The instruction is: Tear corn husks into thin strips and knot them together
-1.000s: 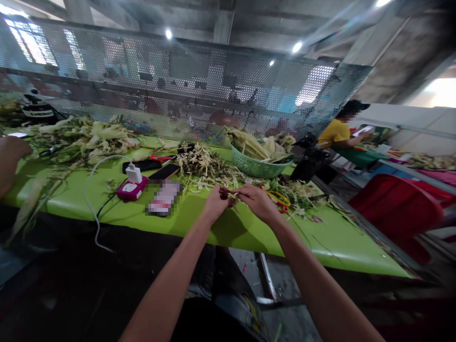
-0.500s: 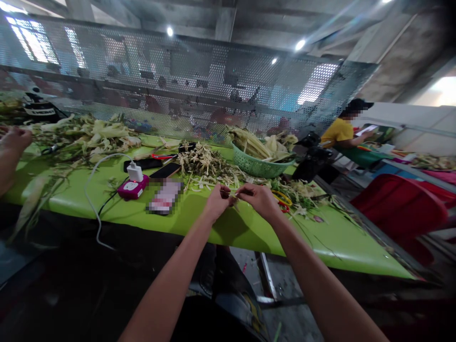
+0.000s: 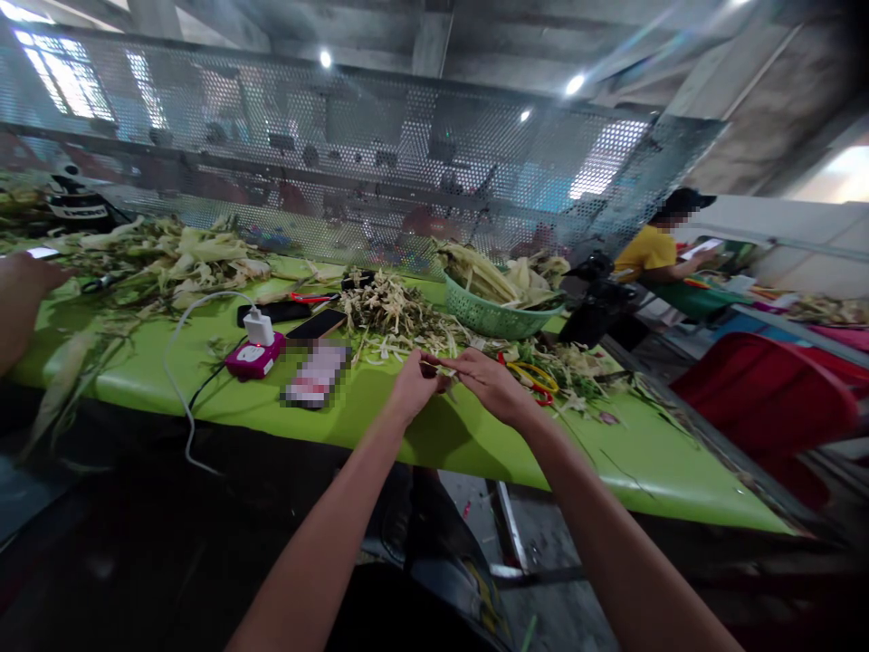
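Pinching a small pale strip (image 3: 446, 370), L hand (image 3: 415, 388) & R hand (image 3: 490, 380) nearly meet above the bench (image 3: 644, 471), nr its front edge, grips narrow. Phone (image 3: 316, 375) lies to L, nr same edge; yellow & red loops (image 3: 540, 375) just R. Further back: plant pile (image 3: 388, 303), then green basket (image 3: 502, 321) w/ leaves (image 3: 483, 276) nr back edge, mesh screen (image 3: 339, 172) behind.

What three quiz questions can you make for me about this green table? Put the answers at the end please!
1. What colour is the basket holding the husk-like leaves?

2. True or false: a white charger stands on the purple socket box.

3. Pick one. The left hand and right hand are:
A) far apart
B) close together at a thin pale strip
C) inside the basket

Key: 1 green; 2 true; 3 B.
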Demonstrator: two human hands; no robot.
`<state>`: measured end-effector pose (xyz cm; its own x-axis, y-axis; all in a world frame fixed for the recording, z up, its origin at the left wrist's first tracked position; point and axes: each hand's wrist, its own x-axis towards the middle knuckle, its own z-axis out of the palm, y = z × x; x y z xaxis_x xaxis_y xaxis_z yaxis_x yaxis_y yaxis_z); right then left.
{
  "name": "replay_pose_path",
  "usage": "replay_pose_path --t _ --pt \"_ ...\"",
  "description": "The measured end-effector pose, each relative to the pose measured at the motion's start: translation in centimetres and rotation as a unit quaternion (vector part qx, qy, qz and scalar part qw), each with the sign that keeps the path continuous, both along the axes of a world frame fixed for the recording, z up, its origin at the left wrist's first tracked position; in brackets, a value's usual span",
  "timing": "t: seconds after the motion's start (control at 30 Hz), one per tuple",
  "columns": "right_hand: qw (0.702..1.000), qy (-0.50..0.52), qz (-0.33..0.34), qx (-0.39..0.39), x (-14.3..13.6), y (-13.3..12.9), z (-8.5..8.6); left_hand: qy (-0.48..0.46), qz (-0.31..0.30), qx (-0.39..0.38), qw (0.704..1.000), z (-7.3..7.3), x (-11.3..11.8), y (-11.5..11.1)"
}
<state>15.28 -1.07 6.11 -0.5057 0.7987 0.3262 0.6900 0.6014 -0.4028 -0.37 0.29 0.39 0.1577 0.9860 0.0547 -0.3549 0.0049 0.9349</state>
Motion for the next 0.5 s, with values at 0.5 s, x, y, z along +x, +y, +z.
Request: replay_pose_path --t 0.5 --pt "0.993 0.091 -0.071 0.000 -0.43 -0.05 0.15 0.013 0.005 -0.009 1.000 0.20 -0.16 -0.10"
